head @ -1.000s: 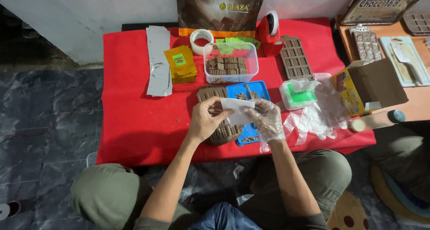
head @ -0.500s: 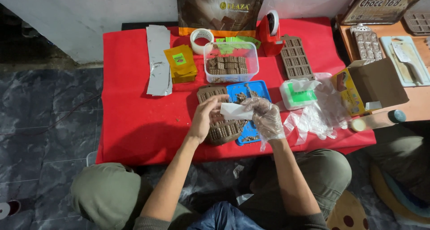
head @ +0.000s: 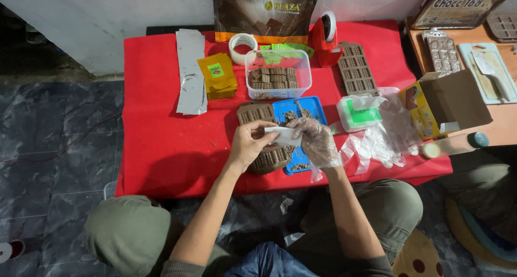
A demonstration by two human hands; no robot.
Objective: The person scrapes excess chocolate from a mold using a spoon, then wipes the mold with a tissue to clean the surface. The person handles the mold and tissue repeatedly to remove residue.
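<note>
My left hand (head: 249, 143) is bare and my right hand (head: 316, 141) wears a clear plastic glove. Both pinch a small white scraper card (head: 282, 136) between them, held over a brown chocolate mould (head: 265, 157) that lies on the red table (head: 161, 142). A blue tray (head: 301, 109) with chocolate crumbs lies beside the mould, just beyond my right hand. Behind it stands a clear tub of chocolate pieces (head: 278, 79).
Silver foil strips (head: 190, 72), yellow packets (head: 216, 75), a tape roll (head: 243, 46), a red tape dispenser (head: 326, 38), a second mould (head: 356, 69), loose plastic gloves (head: 379, 139), an open cardboard box (head: 444, 102) and a brown pouch (head: 264, 14) stand around. A wooden table (head: 501, 120) adjoins at right.
Both hands have shifted slightly with the white card over the mould; the card now sits a little lower and flatter. Nothing else moved.
</note>
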